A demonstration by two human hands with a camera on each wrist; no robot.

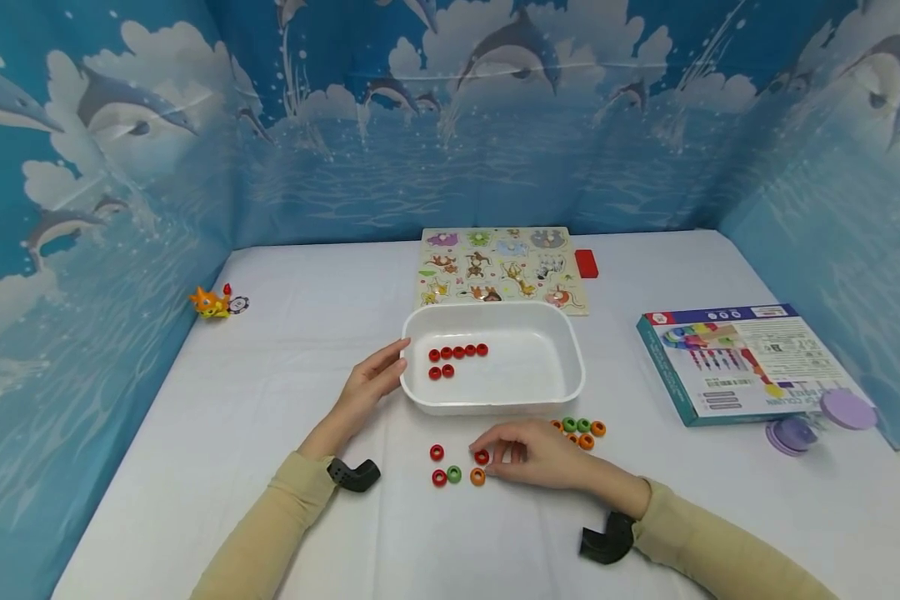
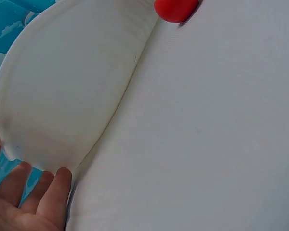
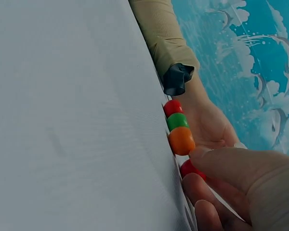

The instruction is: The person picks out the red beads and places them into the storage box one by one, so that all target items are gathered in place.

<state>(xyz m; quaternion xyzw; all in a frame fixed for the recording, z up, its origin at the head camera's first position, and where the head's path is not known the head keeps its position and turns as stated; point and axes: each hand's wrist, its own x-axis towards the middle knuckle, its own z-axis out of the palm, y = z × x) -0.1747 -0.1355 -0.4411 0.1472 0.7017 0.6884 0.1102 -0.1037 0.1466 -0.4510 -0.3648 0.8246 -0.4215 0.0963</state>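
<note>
My left hand [image 1: 363,389] rests its fingertips against the left side of a white plastic tray [image 1: 510,408]; the left wrist view shows them at the tray's outer wall [image 2: 62,96]. Two rows of red beads [image 1: 458,352] lie inside the tray's left part. In front of it, my right hand [image 1: 536,454] pinches a red bead [image 1: 482,457] between thumb and index finger, down at the table; the right wrist view shows this bead [image 3: 190,169] partly hidden. Close by lie an orange bead [image 1: 477,477], a green bead [image 1: 453,474] and two red beads [image 1: 438,477].
Orange and green beads [image 1: 584,425] sit behind my right hand, some hidden by it. An animal puzzle board [image 1: 502,267] and a red block [image 1: 587,263] lie beyond the tray. A boxed game [image 1: 742,358] and purple lidded container [image 1: 792,435] stand right; an orange toy [image 1: 210,302] stands far left.
</note>
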